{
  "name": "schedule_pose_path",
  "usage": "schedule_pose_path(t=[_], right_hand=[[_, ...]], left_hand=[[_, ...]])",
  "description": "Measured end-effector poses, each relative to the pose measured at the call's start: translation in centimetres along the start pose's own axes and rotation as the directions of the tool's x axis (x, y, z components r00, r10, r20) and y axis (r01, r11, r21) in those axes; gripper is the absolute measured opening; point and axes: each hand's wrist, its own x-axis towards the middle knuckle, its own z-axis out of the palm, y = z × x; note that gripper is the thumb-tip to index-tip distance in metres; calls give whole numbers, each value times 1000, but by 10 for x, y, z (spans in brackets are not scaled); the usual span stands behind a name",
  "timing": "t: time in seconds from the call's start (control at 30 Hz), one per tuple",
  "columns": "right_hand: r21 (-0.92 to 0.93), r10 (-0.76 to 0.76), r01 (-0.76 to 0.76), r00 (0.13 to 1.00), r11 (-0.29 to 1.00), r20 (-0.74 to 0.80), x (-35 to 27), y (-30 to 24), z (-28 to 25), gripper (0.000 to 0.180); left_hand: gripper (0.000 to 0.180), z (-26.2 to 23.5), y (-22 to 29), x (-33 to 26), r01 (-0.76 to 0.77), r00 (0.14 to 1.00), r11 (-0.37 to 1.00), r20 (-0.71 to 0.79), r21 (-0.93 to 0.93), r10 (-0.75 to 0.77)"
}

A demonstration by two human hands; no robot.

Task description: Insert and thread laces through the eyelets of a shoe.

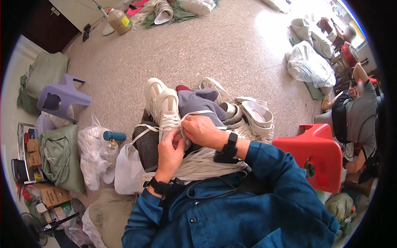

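Item 1: my left hand (170,153), fingers curled, pinching a white lace (145,129) at the tongue end of a white sneaker (166,108). Item 2: my right hand (201,131), closed down from 3 o'clock, fingertips pressed against the left thumb on the same lace. Item 3: the sneaker, sole-down on my lap at 12 o'clock of the hands, toe pointing away. Item 4: a bundle of white laces (206,164) lying across my lap at 5 o'clock, just under the right wrist. Item 5: loose shoe uppers (255,113) heaped at 2 o'clock. Item 6: red plastic stool (318,151) at 3 o'clock. Item 7: purple stool (62,98) at 10 o'clock, well apart. Item 8: clear bags (94,156) at 9 o'clock on the floor.
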Motion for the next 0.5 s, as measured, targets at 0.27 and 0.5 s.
schedule_pose_path(t=[0.27, 0.5], right_hand=[[-19, 92, -92, 996, 996, 0, -5, -2, -3, 11], [108, -13, 18, 999, 994, -42, -11, -10, -3, 11]], left_hand=[[26, -2, 2, 3, 123, 992, 981, 37, -150, -119], [18, 2, -9, 9, 14, 1000, 990, -18, -140, -16]])
